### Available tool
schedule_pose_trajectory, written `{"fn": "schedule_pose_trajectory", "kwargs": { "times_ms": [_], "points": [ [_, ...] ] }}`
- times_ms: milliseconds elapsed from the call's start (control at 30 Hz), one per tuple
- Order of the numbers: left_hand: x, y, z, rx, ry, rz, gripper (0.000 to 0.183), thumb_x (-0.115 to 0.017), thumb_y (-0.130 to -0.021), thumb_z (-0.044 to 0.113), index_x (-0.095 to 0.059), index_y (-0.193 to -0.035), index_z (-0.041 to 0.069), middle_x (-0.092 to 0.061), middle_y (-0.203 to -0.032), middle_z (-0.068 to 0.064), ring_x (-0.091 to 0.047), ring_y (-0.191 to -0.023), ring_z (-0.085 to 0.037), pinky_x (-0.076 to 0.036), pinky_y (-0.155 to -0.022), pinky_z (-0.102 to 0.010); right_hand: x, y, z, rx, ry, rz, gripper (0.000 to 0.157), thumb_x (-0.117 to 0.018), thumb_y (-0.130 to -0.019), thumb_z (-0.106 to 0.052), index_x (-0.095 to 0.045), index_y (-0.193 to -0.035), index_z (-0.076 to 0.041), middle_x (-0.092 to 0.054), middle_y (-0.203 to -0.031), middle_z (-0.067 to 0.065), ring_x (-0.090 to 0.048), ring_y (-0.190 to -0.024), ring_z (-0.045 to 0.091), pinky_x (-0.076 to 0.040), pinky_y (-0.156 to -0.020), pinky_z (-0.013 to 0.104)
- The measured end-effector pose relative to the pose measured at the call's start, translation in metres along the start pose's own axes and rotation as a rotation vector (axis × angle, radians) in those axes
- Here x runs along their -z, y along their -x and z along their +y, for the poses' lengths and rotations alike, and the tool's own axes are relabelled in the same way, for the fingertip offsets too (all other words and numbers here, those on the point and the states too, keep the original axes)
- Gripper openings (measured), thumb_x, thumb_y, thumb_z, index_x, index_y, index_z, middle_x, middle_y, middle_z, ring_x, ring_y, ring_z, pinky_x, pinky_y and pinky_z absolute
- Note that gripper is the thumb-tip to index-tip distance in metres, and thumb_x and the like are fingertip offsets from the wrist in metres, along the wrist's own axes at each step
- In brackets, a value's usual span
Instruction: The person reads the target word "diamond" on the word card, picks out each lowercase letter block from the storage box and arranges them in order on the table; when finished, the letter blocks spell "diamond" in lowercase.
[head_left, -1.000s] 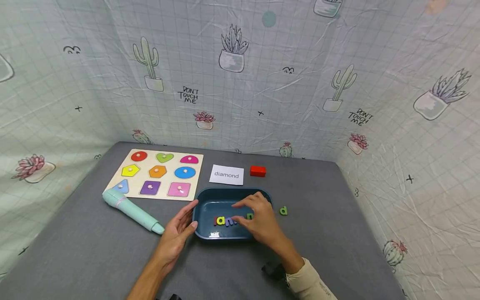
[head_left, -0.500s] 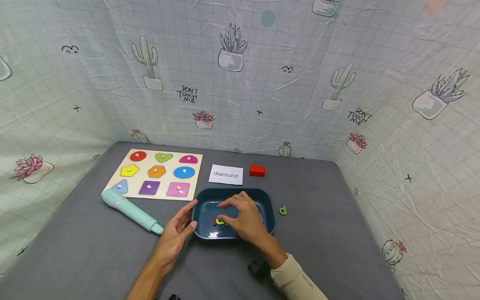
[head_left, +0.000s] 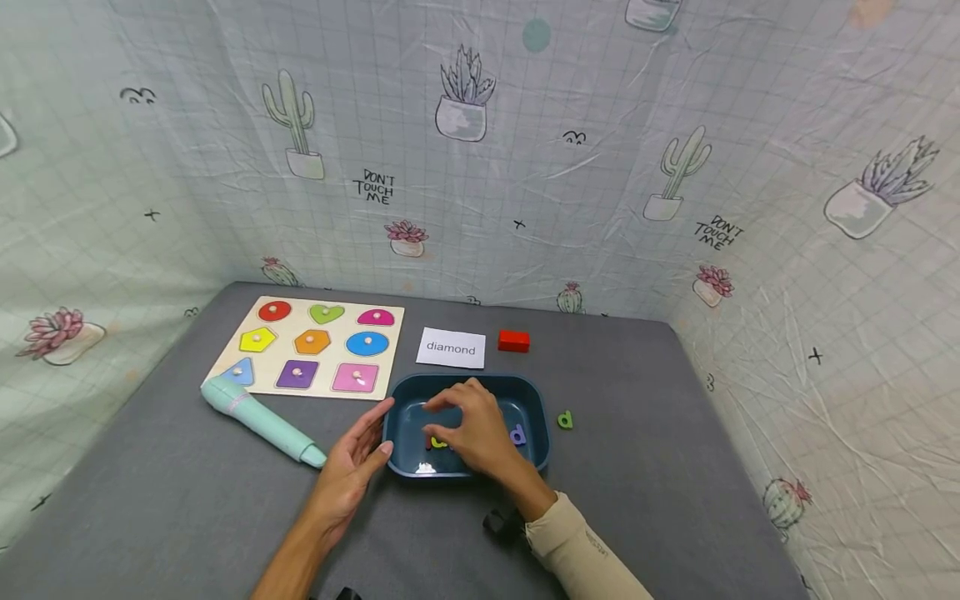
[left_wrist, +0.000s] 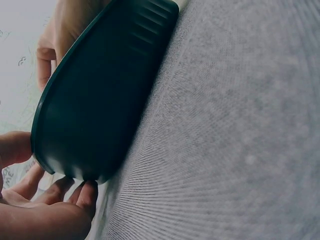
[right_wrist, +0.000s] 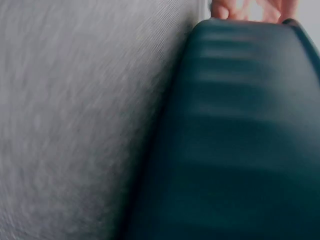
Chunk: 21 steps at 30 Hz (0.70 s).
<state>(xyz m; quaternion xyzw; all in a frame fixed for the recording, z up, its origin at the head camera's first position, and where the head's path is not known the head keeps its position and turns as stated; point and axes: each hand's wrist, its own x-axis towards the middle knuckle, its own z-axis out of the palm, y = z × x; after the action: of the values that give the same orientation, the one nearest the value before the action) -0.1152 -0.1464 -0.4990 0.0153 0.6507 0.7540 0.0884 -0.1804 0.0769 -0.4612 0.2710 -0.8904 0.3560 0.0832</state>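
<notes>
A dark blue tray point(head_left: 537, 400) stands on the grey table, with small coloured letters inside. Against its left end rests my left hand point(head_left: 348, 479), its thumb and fingertips touching the rim and outer wall. Over the tray's middle hovers my right hand point(head_left: 480, 433), thumb and index finger apart in a C shape with nothing seen between them. Below that thumb, a yellow letter point(head_left: 438, 443) and a red letter point(head_left: 428, 442) are partly covered. A purple letter d point(head_left: 517, 434) lies at the tray's right. The right hand hides the letters between. Both wrist views mostly show the tray's outer wall.
Left of the tray are a wooden shape puzzle board point(head_left: 322, 377) and a mint-green pen-like device point(head_left: 262, 421). A card reading "diamond" point(head_left: 451, 347) and a red block point(head_left: 513, 341) lie behind it. A green letter d point(head_left: 565, 420) sits to its right.
My right hand has moved left across the tray, covering the middle letters and uncovering the purple d. My left hand has kept its place at the tray's left end.
</notes>
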Motion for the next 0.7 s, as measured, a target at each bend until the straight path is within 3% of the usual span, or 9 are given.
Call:
{"fn": "schedule_pose_trajectory", "kwargs": {
  "times_ms": [200, 367, 700],
  "points": [
    [0.001, 0.000, 0.000, -0.017, 0.004, -0.003, 0.061, -0.058, -0.109, 0.009, -0.037, -0.165, 0.023, -0.029, -0.175, -0.003, -0.026, -0.162, -0.028, -0.038, -0.108, -0.002, -0.005, -0.004, 0.006, -0.078, 0.094, -0.120, 0.033, -0.093, -0.084, -0.029, -0.083, -0.114, -0.020, -0.078, -0.111, -0.003, -0.058, -0.102, 0.017, -0.052, -0.086, 0.030],
    [0.000, -0.001, 0.001, -0.020, 0.001, 0.006, 0.061, -0.058, -0.109, 0.008, -0.037, -0.165, 0.023, -0.030, -0.174, -0.003, -0.028, -0.161, -0.028, -0.039, -0.108, -0.003, -0.008, -0.006, 0.007, -0.059, 0.209, -0.204, 0.036, -0.093, -0.083, -0.036, -0.084, -0.115, -0.022, -0.078, -0.111, -0.004, -0.055, -0.099, 0.012, -0.051, -0.084, 0.028],
    [-0.001, -0.001, 0.001, -0.015, -0.009, 0.008, 0.062, -0.057, -0.109, 0.007, -0.036, -0.165, 0.023, -0.029, -0.175, -0.002, -0.027, -0.162, -0.027, -0.037, -0.107, -0.002, -0.011, -0.007, 0.005, -0.051, 0.297, -0.283, 0.032, -0.093, -0.083, -0.039, -0.085, -0.109, -0.023, -0.078, -0.114, -0.004, -0.054, -0.099, 0.013, -0.049, -0.088, 0.031]
  ]
}}
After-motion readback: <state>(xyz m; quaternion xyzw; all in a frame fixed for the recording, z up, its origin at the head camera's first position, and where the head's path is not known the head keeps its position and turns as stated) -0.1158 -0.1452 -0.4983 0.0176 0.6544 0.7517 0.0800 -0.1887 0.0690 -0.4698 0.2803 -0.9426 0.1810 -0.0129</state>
